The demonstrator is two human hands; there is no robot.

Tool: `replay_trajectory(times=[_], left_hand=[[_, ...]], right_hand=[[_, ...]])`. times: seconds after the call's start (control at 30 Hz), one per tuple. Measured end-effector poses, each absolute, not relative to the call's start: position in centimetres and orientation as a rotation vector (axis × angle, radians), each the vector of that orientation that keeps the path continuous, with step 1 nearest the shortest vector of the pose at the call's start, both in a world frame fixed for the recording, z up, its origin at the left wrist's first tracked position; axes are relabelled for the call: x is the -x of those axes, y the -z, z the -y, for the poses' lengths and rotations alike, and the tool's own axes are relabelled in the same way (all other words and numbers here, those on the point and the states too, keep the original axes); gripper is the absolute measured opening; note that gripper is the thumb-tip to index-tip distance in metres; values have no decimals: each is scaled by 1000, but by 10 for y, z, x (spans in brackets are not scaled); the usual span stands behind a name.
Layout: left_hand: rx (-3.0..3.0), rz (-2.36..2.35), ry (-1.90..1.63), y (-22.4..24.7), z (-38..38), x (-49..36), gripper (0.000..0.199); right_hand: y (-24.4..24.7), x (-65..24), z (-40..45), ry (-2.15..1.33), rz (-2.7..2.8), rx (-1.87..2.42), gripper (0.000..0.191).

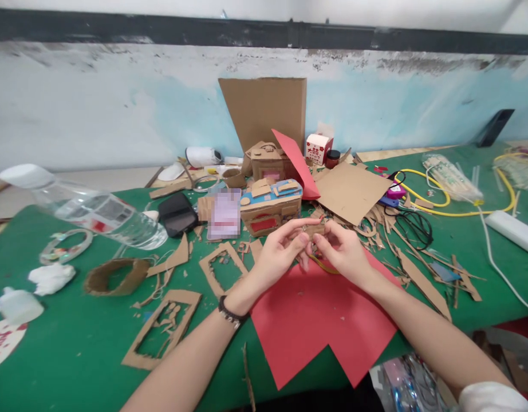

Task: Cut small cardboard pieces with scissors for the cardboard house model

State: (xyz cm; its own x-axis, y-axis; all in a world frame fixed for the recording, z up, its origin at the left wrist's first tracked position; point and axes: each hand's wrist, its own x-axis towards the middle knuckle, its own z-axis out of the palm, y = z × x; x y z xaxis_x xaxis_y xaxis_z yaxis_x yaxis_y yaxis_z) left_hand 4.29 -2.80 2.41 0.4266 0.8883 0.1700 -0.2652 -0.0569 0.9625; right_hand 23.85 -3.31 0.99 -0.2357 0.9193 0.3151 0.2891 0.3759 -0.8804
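A small brown cardboard piece (316, 230) is pinched between my two hands above the red paper (328, 320). My left hand (285, 243) grips its left side with thumb and forefinger. From the right, my right hand (339, 246) closes on the other side. Small details on the piece are partly hidden by my fingers. Just below my hands a thin yellowish strip (323, 265) curves over the paper. Behind them stands a cardboard model (270, 212) with a blue top and a red panel.
A clear plastic bottle (92, 212) stands tilted-looking at the left. Cardboard frames (190, 297) and a cardboard ring (90, 280) lie on the green tabletop (83, 355). Scraps, a yellow cable (444, 200), a black cable (427, 232) and a white power strip (513, 229) lie right.
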Motion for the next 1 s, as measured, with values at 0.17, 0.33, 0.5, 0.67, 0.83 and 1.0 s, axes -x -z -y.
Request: replay_trajectory(times=[0.17, 0.33, 0.5, 0.67, 0.83, 1.0], left_hand=[[-1245, -694, -1081, -23, 29, -45, 53], [-1135, -677, -1093, -18, 28, -48, 54], [-1130, -667, -1110, -12, 29, -52, 57], [-1182, -721, -1087, -7, 30, -56, 68], [-1214, -741, -1048, -5, 32, -58, 79], [-1241, -765, -992, -3, 33, -59, 82]], right_hand=[[-4, -238, 31, -784, 1667, 909, 41], [-6, -242, 28, -497, 1865, 795, 37], [-6, -240, 30, -419, 1872, 801, 25], [-5, -237, 32, -373, 1815, 844, 13], [-3, -238, 29, -242, 1784, 832, 9], [-1, -239, 29, -223, 1772, 837, 15]])
